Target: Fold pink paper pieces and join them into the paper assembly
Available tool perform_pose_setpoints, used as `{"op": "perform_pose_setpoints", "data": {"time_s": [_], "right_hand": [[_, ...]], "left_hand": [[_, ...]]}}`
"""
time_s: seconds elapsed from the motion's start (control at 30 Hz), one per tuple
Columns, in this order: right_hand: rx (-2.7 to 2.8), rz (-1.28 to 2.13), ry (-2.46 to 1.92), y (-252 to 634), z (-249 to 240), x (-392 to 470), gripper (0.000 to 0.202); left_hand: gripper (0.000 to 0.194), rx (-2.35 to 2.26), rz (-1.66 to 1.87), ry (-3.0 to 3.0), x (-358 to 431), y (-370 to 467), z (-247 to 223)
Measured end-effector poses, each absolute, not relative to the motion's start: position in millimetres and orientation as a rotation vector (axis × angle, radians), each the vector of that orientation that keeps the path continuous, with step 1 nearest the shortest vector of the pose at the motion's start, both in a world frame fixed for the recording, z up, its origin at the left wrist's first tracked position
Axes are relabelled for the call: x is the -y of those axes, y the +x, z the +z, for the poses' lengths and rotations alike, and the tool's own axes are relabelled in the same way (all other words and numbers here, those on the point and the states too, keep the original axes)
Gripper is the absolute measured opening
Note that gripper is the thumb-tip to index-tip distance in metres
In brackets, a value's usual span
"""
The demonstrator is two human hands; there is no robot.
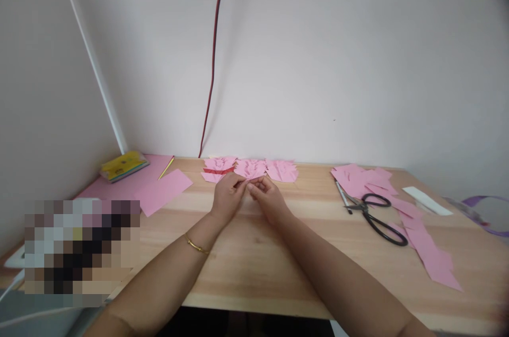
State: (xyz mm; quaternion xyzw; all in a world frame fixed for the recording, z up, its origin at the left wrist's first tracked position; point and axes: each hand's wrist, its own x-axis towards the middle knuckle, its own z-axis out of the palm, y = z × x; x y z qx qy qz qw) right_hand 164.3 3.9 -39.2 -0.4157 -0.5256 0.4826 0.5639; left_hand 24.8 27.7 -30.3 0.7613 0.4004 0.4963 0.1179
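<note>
pink folded paper [249, 168] between both hands' fingers [245, 184]

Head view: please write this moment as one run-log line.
left hand: pinching pink paper piece | right hand: pinching same piece | scissors: lying on table, right, untouched

A pixelated block [81, 252] covers whatever lies at the surface's [254, 268] near left corner. The purple ribbon [487, 215] at the right edge is blurred and cut off. What the fingers [248, 184] pinch is too small to tell.
</note>
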Motion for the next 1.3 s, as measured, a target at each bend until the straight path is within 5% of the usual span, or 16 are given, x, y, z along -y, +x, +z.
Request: {"op": "perform_pose_setpoints", "data": {"time_s": [0.3, 0.7, 1.3], "right_hand": [[1.22, 1.085, -1.032, 168.9, -42.3, -6.8, 0.023], [1.388, 0.914, -1.081, 171.7, -41.8, -9.0, 0.017], [1.346, 0.922, -1.098, 172.8, -46.7, -10.2, 0.02]], "left_hand": [[0.011, -1.137, 1.408, 2.29, -19.3, 30.2, -25.8], [0.019, -1.0, 1.19, 1.595, -31.4, 32.9, -41.2], [0.021, -0.98, 1.048, 1.62, -27.9, 32.0, -37.4]]}}
